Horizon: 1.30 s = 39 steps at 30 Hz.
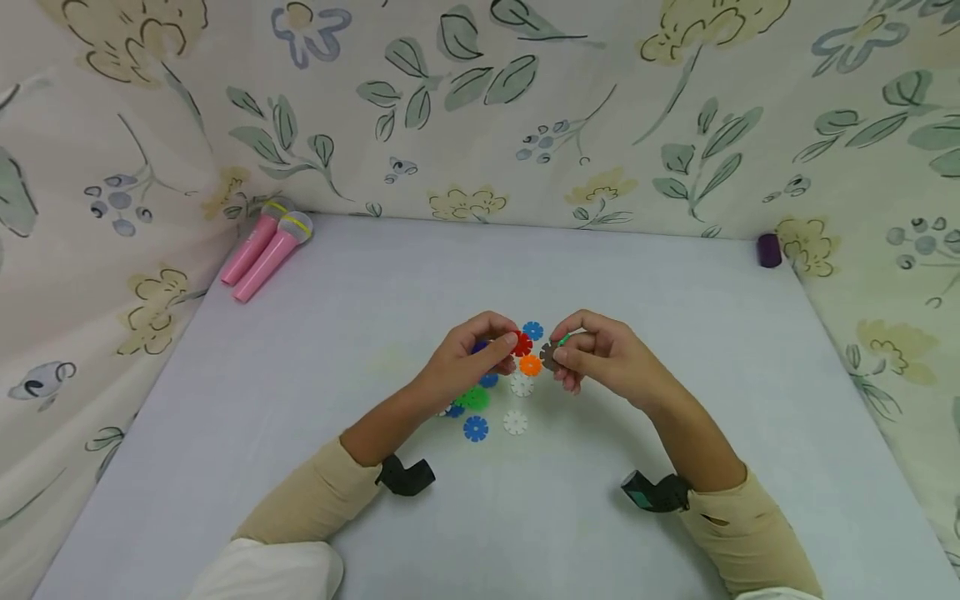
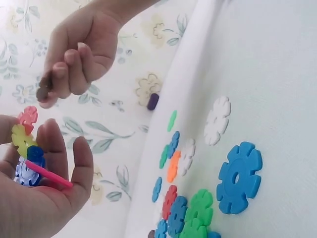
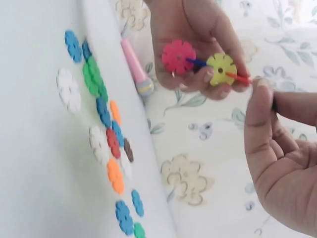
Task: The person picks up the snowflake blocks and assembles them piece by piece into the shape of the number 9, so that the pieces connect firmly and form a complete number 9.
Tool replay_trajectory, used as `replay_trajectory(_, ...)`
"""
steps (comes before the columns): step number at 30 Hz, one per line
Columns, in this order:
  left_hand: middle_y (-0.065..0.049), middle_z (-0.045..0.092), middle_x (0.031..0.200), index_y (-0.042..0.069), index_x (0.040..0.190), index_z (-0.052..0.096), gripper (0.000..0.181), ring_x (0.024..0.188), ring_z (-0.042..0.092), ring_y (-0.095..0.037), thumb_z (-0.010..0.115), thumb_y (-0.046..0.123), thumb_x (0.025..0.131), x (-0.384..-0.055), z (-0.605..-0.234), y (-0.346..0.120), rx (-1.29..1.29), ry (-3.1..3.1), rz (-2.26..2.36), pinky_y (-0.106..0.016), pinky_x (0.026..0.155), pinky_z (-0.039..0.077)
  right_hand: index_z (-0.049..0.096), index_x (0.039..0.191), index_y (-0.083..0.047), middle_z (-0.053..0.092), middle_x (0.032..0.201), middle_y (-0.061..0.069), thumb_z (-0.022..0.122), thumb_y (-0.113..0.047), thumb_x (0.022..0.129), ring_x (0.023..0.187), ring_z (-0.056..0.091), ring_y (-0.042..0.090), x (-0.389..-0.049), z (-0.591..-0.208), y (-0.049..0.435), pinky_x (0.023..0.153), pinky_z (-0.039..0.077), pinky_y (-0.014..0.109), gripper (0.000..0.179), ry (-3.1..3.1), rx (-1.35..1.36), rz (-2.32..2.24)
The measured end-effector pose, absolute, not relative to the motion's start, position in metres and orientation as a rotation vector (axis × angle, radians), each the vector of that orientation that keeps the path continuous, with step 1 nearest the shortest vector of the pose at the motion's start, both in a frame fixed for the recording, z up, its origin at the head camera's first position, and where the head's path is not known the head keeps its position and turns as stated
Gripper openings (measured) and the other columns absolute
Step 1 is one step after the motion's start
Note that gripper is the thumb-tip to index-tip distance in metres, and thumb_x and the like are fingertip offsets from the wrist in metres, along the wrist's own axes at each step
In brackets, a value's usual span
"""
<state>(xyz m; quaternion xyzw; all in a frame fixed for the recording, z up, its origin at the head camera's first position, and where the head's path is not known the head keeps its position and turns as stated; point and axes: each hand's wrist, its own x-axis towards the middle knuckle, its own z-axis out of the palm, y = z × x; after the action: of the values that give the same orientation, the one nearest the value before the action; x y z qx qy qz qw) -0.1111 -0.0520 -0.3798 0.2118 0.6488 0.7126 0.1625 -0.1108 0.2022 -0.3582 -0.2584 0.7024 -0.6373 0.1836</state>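
My left hand [image 1: 463, 354] holds a chain of notched plastic discs slotted together. Its red disc [image 1: 522, 343] points toward the other hand; in the right wrist view, the chain also shows a yellow disc [image 3: 221, 69], a blue one edge-on and a pink disc [image 3: 179, 57]. Between thumb and fingers, my right hand [image 1: 611, 358] pinches a dark brown disc [image 1: 548, 357]. This brown disc appears close to the chain's red end; whether they touch cannot be told. Below the hands lie loose discs, including an orange disc [image 1: 530, 365], a white disc [image 1: 515, 422] and a blue disc [image 1: 476, 429].
Two pink toy microphones [image 1: 272, 254] lie at the table's back left. A small dark purple object [image 1: 768, 250] stands at the back right corner. Floral cloth [image 1: 465, 125] hangs behind and along the sides of the white table [image 1: 570, 533].
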Motion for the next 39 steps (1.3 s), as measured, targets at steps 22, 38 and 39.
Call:
replay_trajectory(22, -0.009, 0.06, 0.09, 0.007, 0.107, 0.061, 0.006, 0.069, 0.049, -0.022, 0.057, 0.009, 0.102, -0.1, -0.385, -0.04, 0.878, 2.03, 1.998, -0.029, 0.061, 0.042, 0.061, 0.105, -0.003, 0.068, 0.079, 0.006, 0.054, 0.004, 0.099, 0.064, 0.063, 0.014, -0.105, -0.365, 0.191, 0.06, 0.055, 0.026, 0.011, 1.618, -0.612, -2.026)
replay_trajectory(38, -0.024, 0.06, 0.095, -0.002, 0.115, 0.049, 0.015, 0.078, 0.059, -0.04, 0.041, 0.009, 0.108, -0.111, -0.376, -0.054, 0.692, 1.978, 1.994, -0.033, 0.072, 0.057, 0.064, 0.11, 0.0, 0.063, 0.089, 0.015, 0.061, -0.008, 0.1, 0.063, 0.055, 0.025, -0.129, -0.359, 0.238, 0.055, 0.051, 0.031, 0.013, 2.618, -0.501, -1.415)
replay_trajectory(39, -0.024, 0.058, 0.094, -0.002, 0.117, 0.048, 0.017, 0.078, 0.057, -0.041, 0.04, 0.01, 0.108, -0.111, -0.375, -0.055, 0.662, 1.963, 1.996, -0.029, 0.07, 0.055, 0.065, 0.11, 0.0, 0.062, 0.091, 0.014, 0.063, -0.008, 0.099, 0.066, 0.055, 0.025, -0.131, -0.361, 0.242, 0.056, 0.05, 0.031, 0.014, 2.68, -0.464, -1.277)
